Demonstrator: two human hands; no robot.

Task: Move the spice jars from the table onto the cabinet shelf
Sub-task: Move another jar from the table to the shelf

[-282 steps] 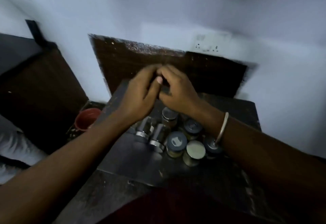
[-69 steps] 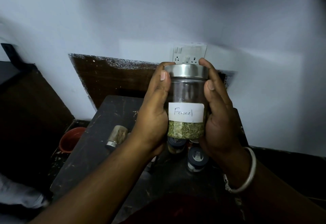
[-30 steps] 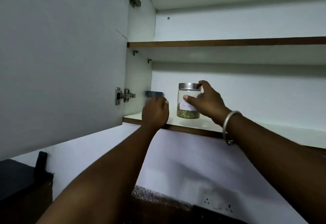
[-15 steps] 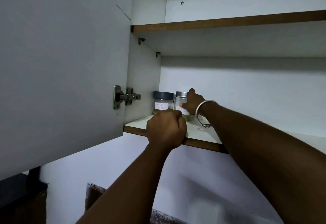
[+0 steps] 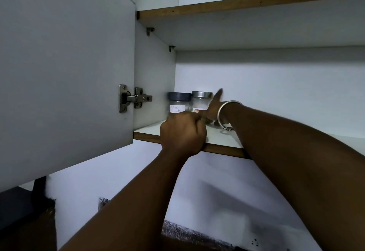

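The steel-lidded glass spice jar (image 5: 201, 101) stands far back on the white cabinet shelf (image 5: 221, 138), beside a dark-lidded glass jar (image 5: 178, 102). The right hand (image 5: 212, 110), fingers loosely spread against it, should slide clear gently; the left hand (image 5: 182, 134), curled closed, grips the shelf edge.

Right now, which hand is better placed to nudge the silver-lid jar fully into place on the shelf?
The right hand. It is already against the silver-lid jar, deep on the shelf. The left hand is a closed fist at the shelf's front edge.

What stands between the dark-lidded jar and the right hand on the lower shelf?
In the head view, the silver-lidded jar stands between the dark-lidded jar and the right hand, which rests against its right side.
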